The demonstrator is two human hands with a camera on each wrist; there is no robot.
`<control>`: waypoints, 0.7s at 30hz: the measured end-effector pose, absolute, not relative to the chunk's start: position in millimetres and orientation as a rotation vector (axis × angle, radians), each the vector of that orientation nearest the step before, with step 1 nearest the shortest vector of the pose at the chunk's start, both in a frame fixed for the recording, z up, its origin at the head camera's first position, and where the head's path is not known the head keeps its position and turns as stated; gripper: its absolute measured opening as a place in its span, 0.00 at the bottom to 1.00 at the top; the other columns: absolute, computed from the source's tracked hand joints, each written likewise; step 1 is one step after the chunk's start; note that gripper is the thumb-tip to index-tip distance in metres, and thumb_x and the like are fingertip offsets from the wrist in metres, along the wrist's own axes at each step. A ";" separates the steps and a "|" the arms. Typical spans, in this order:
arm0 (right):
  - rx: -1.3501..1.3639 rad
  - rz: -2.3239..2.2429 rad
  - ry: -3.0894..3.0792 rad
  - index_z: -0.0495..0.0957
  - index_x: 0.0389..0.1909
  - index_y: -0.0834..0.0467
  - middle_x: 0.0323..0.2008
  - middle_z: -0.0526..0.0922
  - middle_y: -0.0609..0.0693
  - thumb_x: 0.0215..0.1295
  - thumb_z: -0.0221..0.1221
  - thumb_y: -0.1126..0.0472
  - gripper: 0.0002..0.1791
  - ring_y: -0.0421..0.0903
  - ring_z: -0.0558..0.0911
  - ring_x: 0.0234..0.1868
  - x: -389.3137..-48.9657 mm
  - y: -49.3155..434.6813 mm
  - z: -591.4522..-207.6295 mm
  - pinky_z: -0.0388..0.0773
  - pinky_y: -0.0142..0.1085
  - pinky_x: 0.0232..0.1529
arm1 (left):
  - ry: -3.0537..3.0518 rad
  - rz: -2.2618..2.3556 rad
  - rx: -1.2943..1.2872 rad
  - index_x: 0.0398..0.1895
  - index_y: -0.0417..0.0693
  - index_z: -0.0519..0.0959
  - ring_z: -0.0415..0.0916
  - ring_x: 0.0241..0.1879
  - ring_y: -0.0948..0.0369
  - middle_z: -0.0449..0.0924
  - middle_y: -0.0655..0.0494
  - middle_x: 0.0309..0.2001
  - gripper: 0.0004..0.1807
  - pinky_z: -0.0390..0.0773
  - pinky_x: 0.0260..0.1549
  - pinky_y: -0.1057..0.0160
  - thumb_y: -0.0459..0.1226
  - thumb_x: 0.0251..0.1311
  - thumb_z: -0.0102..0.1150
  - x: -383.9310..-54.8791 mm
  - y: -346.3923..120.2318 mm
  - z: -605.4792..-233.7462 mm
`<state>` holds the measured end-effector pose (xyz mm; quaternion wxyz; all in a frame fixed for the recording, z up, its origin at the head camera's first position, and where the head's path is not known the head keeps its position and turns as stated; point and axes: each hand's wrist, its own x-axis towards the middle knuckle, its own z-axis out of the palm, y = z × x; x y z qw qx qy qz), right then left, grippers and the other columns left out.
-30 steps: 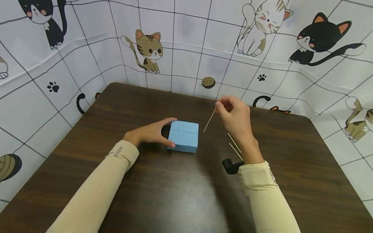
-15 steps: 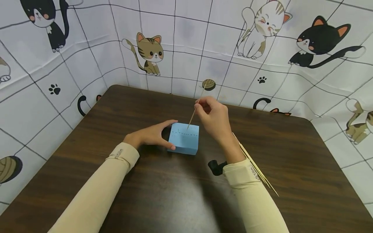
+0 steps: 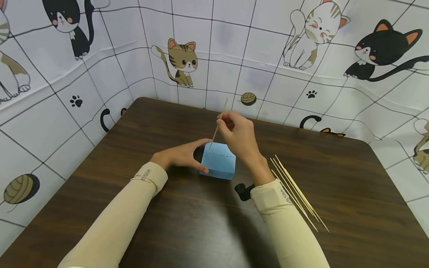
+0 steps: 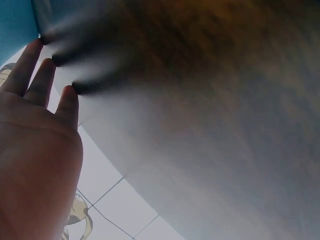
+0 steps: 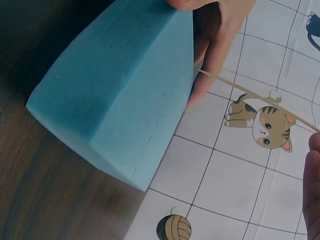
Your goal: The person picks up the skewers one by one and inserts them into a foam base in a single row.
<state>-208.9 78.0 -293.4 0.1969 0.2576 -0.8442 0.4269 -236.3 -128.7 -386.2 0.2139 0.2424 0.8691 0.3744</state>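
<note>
Where the blue block sits, head view: on the dark wood-grain table, between both hands, and we see the left hand steadying it, thumb and finger spread wide around its left side.
Thin stick, head view: pinched narrowly by the right hand, slanting, tip over the block's top.
Dotted row, head view: dark pricks cross the top; we'd judge it partway, with the smooth near half unpricked and nothing standing in the block.
Spare sticks, head view: slim, pale, loosely bundled beside the right sleeve, unused.
Fingers, left wrist view: three straight ones, tips down at the tabletop; we catch just one corner of blue.
Block's surface, right wrist view: matte, foam-like, finely pitted, crisp-edged; the stick's sharp point looks clear of it, though we cannot gauge the gap.
</note>
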 end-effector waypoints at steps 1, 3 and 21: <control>0.722 1.193 -2.363 0.81 0.41 0.64 0.40 0.86 0.55 0.71 0.57 0.65 0.07 0.46 0.84 0.36 -209.3 77.1 -293.5 0.81 0.39 0.42 | 2.410 1.037 0.676 0.79 0.63 0.48 0.53 0.74 0.54 0.53 0.57 0.76 0.61 0.55 0.70 0.43 0.57 0.46 0.76 -237.2 -128.3 -386.9; 0.723 1.188 -2.365 0.81 0.41 0.64 0.39 0.86 0.55 0.71 0.57 0.65 0.07 0.46 0.84 0.35 -209.6 75.6 -293.5 0.81 0.39 0.42 | 2.408 1.030 0.685 0.79 0.62 0.47 0.53 0.74 0.54 0.52 0.56 0.76 0.61 0.56 0.70 0.43 0.56 0.46 0.76 -238.5 -127.7 -388.0; 0.724 1.179 -2.427 0.81 0.42 0.64 0.37 0.85 0.55 0.71 0.57 0.65 0.07 0.46 0.82 0.35 -211.0 67.6 -299.6 0.80 0.39 0.41 | 2.425 0.996 0.665 0.80 0.63 0.46 0.49 0.75 0.51 0.47 0.54 0.78 0.60 0.52 0.71 0.39 0.55 0.48 0.75 -234.1 -128.5 -383.6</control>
